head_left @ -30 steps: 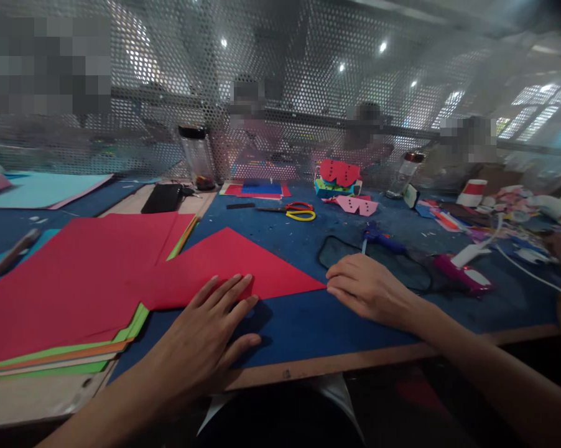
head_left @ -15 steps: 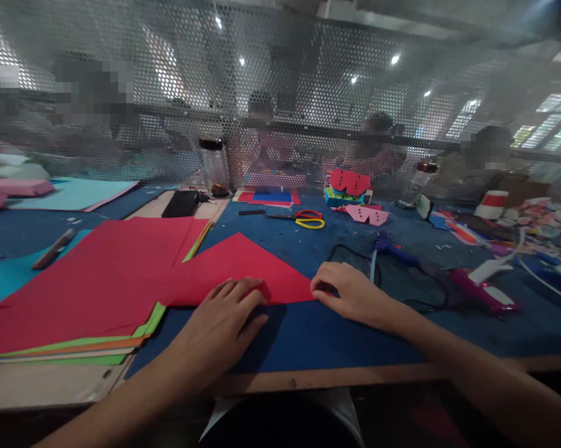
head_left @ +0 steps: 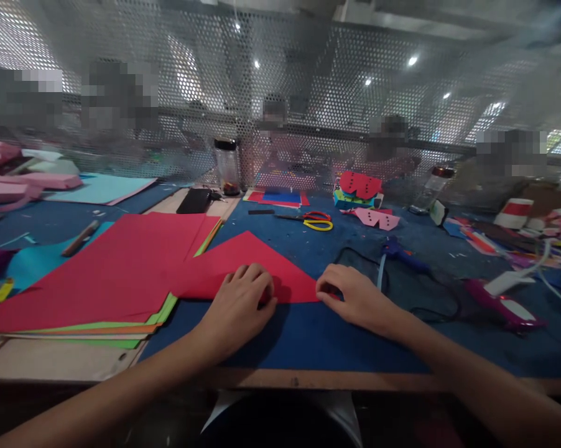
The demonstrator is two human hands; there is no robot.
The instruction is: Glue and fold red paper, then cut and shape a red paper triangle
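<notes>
Head view: both hands (head_left: 243,298) press red paper (head_left: 247,264); no legible writing

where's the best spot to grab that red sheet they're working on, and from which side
Probably the red sheet's right corner by the right hand, coming from the right: it lies flat on the blue mat, and the corner there is free. The left hand presses the near edge.
</notes>
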